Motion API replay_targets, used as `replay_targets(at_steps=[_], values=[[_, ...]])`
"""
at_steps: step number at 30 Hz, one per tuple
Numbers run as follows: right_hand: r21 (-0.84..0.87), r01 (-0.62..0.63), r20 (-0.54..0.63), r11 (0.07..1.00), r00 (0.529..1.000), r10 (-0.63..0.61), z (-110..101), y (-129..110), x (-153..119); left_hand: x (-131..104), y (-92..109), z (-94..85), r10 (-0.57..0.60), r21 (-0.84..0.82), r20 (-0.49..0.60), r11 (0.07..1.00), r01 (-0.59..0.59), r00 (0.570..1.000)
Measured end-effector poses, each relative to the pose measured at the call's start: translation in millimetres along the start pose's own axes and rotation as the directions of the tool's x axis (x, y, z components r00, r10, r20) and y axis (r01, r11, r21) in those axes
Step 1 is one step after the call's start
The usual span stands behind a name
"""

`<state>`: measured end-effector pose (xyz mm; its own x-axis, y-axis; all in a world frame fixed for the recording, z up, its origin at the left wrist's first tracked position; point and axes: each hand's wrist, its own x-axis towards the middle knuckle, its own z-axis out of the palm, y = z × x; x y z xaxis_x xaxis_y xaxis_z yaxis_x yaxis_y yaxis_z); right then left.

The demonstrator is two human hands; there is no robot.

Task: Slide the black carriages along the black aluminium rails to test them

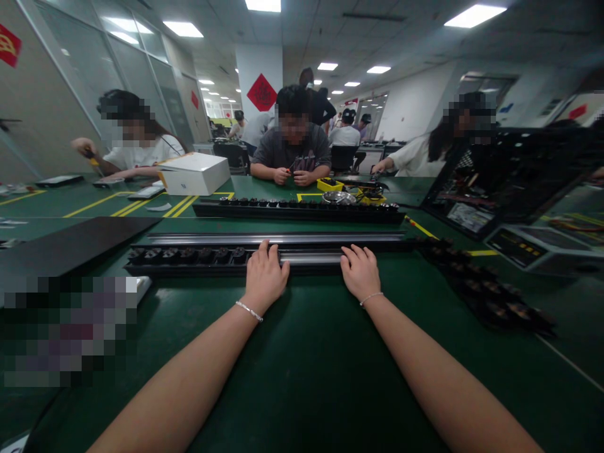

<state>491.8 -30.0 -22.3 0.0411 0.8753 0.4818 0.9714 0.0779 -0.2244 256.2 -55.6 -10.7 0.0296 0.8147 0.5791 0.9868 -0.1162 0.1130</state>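
Grip: left hand (265, 274) and right hand (362, 272) rest on the near rail (311, 259), fingers loosely spread; whether either pinches anything, we cannot tell. Rail lies before us on the green table (302, 377). Black parts (172, 255) line its left stretch; between the hands, bare metal. We judge it part-filled. Far rail (297, 215) looks lined throughout; middle rail (212, 240), bare.

Rail (311, 259) on table (302, 377), box (201, 178) behind
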Motion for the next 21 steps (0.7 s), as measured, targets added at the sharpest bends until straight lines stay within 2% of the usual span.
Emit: replay_targets(at_steps=[13,21], values=[[0.014,-0.006,0.010,1.000,1.000,0.006,-2.3,-1.2,-0.3,4.9,-3.1,0.6,-0.023,-0.263,-0.053,0.965,0.009,0.998],[0.008,-0.025,0.019,1.000,1.000,0.024,-3.5,-2.8,-0.8,6.8,-5.8,1.8,-0.073,-0.327,-0.031,0.943,0.059,0.997]])
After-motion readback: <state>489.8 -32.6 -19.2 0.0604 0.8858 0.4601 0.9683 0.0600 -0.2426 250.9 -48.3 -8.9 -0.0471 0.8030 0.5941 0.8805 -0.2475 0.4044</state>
